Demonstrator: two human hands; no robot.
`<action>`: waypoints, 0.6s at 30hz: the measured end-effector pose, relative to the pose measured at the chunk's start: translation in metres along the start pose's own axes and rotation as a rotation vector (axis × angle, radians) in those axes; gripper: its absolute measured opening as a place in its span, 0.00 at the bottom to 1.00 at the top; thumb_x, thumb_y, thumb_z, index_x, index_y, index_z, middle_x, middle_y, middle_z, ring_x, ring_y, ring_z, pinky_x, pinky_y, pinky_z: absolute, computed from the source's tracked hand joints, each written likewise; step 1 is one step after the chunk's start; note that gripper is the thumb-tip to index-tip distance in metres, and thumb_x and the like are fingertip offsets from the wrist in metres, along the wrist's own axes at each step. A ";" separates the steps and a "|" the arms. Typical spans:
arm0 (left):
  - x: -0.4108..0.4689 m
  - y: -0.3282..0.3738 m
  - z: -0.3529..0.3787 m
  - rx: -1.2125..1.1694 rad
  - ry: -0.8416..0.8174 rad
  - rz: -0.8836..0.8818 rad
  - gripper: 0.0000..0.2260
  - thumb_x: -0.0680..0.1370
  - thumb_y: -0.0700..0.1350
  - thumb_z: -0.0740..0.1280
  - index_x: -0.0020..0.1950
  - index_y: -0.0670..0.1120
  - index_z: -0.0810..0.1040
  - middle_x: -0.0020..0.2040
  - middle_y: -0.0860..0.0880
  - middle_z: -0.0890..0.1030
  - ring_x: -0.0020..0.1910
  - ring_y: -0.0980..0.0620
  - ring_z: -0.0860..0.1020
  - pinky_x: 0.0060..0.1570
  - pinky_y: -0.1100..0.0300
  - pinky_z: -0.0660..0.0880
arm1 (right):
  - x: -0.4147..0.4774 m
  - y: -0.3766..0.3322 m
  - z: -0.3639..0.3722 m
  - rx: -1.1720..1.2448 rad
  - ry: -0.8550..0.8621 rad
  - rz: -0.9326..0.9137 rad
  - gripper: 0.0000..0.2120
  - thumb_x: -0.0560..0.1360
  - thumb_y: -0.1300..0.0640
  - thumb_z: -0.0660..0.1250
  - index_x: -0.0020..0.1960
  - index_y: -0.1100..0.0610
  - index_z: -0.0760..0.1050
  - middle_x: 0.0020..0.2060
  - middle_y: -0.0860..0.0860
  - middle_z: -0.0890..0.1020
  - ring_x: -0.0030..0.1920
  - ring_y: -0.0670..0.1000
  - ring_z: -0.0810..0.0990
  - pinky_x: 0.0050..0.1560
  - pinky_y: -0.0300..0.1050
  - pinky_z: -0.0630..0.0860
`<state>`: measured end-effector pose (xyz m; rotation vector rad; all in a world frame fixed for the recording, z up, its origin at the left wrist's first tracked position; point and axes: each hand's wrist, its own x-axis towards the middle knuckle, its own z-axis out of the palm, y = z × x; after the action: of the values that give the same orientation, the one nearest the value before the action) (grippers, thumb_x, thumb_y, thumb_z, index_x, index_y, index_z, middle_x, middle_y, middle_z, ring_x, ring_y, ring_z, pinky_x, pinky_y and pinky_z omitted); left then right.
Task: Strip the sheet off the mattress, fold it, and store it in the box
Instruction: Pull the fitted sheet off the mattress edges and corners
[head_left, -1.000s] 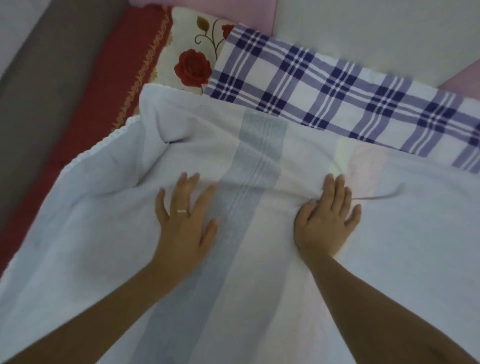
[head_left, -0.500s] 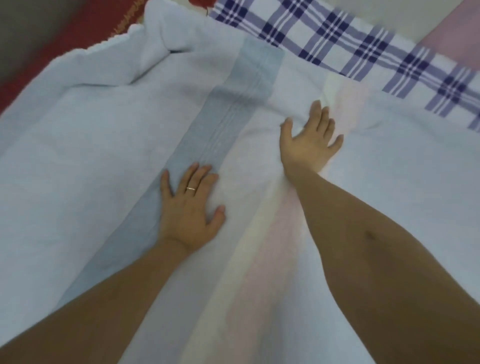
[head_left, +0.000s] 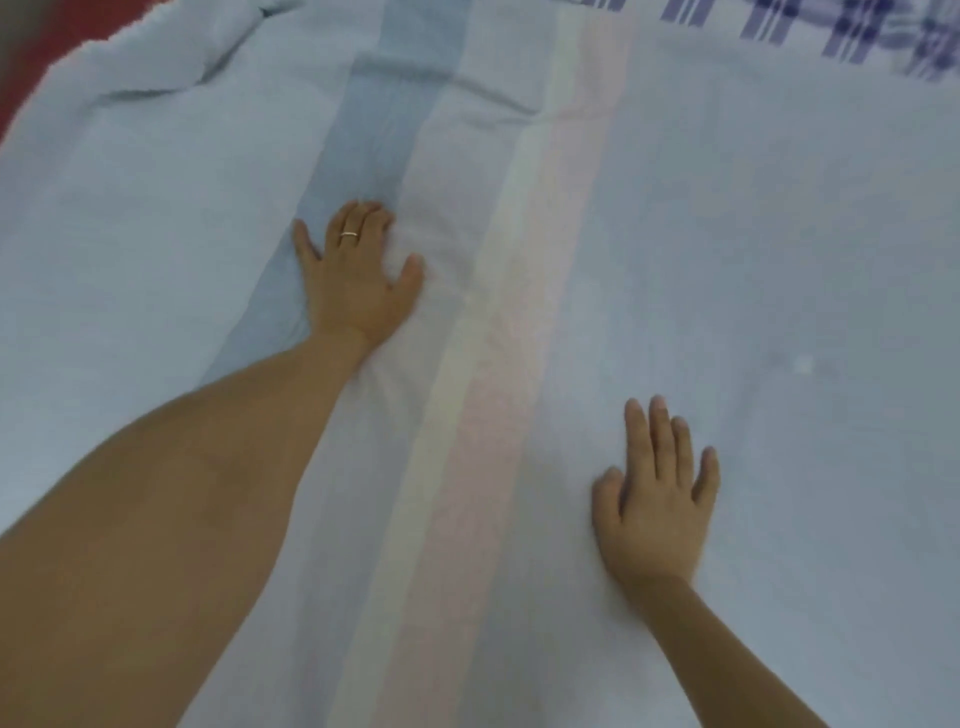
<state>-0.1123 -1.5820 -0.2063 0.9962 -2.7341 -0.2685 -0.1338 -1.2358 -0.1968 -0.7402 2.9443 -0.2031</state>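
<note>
Now the right hand (head_left: 655, 501) has slid back to the lower right of the frame, and the left hand (head_left: 358, 278) stays at centre left. Both hands press flat, fingers straight, gripping nothing, on the sheet (head_left: 753, 234) filling the frame. This is likely smoothing before a fold.

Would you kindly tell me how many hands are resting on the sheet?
2, both flat on the sheet: the left hand by the blue stripe, farther off; the right hand right of the pink stripe, nearer.
</note>
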 end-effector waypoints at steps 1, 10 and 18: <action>0.003 -0.001 0.000 0.010 0.003 -0.004 0.25 0.75 0.58 0.56 0.67 0.46 0.69 0.70 0.48 0.69 0.72 0.50 0.62 0.71 0.37 0.44 | 0.007 -0.003 0.001 0.001 -0.003 0.010 0.31 0.74 0.49 0.50 0.76 0.52 0.58 0.76 0.51 0.59 0.75 0.54 0.58 0.74 0.55 0.46; -0.087 0.036 -0.013 0.107 -0.259 -0.060 0.31 0.74 0.59 0.49 0.77 0.52 0.56 0.77 0.49 0.56 0.76 0.47 0.52 0.68 0.32 0.44 | 0.008 -0.001 0.000 0.008 -0.030 0.011 0.32 0.73 0.48 0.50 0.76 0.52 0.57 0.76 0.51 0.59 0.75 0.54 0.57 0.74 0.53 0.42; -0.362 0.063 -0.059 0.094 -0.308 0.136 0.34 0.69 0.62 0.60 0.74 0.52 0.65 0.75 0.48 0.62 0.75 0.43 0.58 0.66 0.29 0.49 | 0.001 0.000 -0.005 0.051 -0.021 -0.032 0.33 0.74 0.44 0.48 0.77 0.51 0.55 0.77 0.50 0.56 0.76 0.52 0.54 0.74 0.56 0.43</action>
<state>0.1355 -1.3047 -0.1857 0.8471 -3.1034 -0.2939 -0.1350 -1.2361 -0.1915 -0.7783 2.8975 -0.2711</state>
